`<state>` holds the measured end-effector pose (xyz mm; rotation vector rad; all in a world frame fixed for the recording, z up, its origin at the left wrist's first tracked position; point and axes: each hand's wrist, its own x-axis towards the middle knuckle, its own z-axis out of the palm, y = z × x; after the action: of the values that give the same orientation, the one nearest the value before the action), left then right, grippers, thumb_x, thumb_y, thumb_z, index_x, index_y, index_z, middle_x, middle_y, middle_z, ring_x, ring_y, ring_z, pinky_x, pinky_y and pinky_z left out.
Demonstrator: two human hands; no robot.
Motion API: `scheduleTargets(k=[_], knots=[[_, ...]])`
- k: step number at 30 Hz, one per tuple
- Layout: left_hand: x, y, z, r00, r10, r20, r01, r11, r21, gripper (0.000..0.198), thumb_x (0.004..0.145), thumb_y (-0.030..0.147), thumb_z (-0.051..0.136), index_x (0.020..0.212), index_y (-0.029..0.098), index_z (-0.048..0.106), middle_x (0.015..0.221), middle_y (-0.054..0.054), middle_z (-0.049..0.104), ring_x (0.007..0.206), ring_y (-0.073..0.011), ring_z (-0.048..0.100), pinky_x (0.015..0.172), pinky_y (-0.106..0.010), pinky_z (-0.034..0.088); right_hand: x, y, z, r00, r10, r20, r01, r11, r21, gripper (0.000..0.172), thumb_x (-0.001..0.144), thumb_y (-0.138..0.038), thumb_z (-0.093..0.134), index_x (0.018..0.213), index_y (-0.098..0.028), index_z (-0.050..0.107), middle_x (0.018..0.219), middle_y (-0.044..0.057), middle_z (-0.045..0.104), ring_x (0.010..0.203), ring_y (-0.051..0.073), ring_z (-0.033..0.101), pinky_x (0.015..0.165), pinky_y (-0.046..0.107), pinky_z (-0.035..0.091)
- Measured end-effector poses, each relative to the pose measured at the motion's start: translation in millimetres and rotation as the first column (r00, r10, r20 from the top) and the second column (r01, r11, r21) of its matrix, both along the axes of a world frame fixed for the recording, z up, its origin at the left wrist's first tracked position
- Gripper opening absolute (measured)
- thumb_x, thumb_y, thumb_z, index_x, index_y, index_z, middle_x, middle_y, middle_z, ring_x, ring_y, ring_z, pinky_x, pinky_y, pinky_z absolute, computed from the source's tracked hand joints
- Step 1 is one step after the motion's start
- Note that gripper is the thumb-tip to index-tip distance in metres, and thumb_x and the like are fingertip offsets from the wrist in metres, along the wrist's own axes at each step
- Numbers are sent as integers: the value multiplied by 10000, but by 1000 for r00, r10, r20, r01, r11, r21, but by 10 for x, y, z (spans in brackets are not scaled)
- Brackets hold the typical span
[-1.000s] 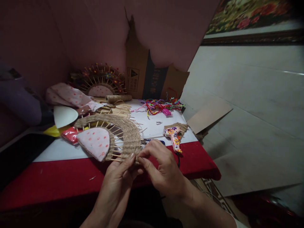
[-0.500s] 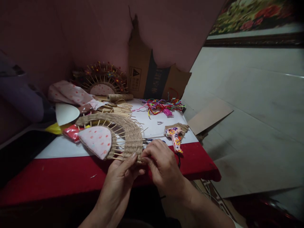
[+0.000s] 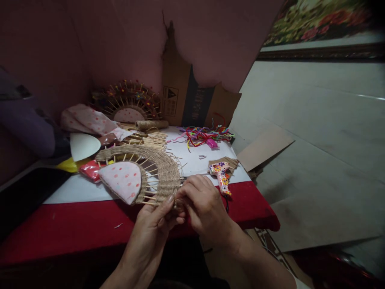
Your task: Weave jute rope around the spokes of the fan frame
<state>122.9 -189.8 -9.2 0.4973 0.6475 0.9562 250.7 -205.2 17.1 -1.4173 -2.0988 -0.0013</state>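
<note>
A woven twine fan frame (image 3: 169, 172) with thin sticks curves around a half-round pad (image 3: 122, 180) of white cloth with pink-red dots. My left hand (image 3: 153, 224) grips the frame's lower right end, thumb on top and fingers beneath. At that same end, my right hand (image 3: 204, 204) has its fingers pinched together against the woven edge. Whatever lies between its fingertips is too small and hidden to name. Behind my right hand, a dark tool is mostly covered. A flower-patterned glue gun (image 3: 223, 178) rests on a cardboard scrap to the right.
Colourful fuzzy stems (image 3: 207, 135), a twine roll (image 3: 152, 124) and thin sticks (image 3: 153, 138) lie farther back. A finished-looking fan (image 3: 129, 100) and torn cardboard (image 3: 177, 92) lean at the wall. Red cloth (image 3: 90, 224) covers the table's front edge.
My right hand's fingers have shifted slightly left and curled closer at the frame's end. My left hand keeps its grip, almost unmoved.
</note>
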Motion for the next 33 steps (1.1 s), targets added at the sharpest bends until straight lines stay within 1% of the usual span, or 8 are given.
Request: scheduleTargets(k=[5,10,16,20,23,25,28,33], knots=[[-29,14,30,1000,-16,16,16,1000,-19,66,665,163,652,703,115,676,700,-48,665,647,-136,594,573,-236,489,-2,-19,11,1000,9,-29,-9,1000,-7,94,793,-117,442,756,-175,506,799,49,510,795,191,428,698,327,325],[-50,36,49,1000,31,5,-30,999,-18,33,606,97,660,624,120,675,675,-63,669,660,-157,604,625,-269,509,-24,-44,64,999,26,30,-25,999,-42,88,778,-98,455,768,-172,502,810,46,515,814,192,422,716,331,324],[-29,41,67,998,60,-14,-60,998,-28,267,534,82,692,782,175,658,770,-51,684,767,-222,629,602,-291,509,-73,-56,110,990,-5,139,12,998,-55,80,763,-100,448,773,-165,493,820,61,503,796,202,408,692,338,316],[-21,33,58,999,39,-21,-39,999,-18,325,545,68,683,851,171,648,793,-40,684,780,-210,628,626,-279,506,-116,-67,137,985,-24,173,37,997,-73,84,729,-89,476,768,-162,491,821,64,507,790,208,414,681,342,315],[-28,27,52,999,43,-26,-43,999,-12,304,567,56,672,849,165,647,806,-29,680,744,-174,624,660,-273,507,-112,-69,129,998,-24,60,28,997,-67,103,736,-80,472,790,-165,494,820,59,522,792,202,434,691,336,328],[-37,24,53,998,52,-33,-52,998,-18,261,575,59,672,819,149,648,772,-27,678,690,-149,620,636,-255,509,-86,-72,100,995,-39,-97,36,999,-34,105,778,-89,444,813,-171,500,817,50,532,798,191,455,706,326,342],[-51,23,54,997,63,-43,-64,998,-20,173,579,58,671,742,114,646,677,-28,668,622,-128,610,584,-224,505,-41,-94,34,944,-75,-320,83,997,10,121,819,-105,419,840,-173,517,817,43,545,799,174,483,713,306,363],[-56,26,35,995,77,-60,-81,995,-51,160,553,50,678,698,107,641,635,-29,667,590,-126,615,556,-215,510,29,-175,-54,886,-124,-448,132,991,-14,106,817,-129,450,851,-177,539,819,34,559,799,159,511,708,280,394]])
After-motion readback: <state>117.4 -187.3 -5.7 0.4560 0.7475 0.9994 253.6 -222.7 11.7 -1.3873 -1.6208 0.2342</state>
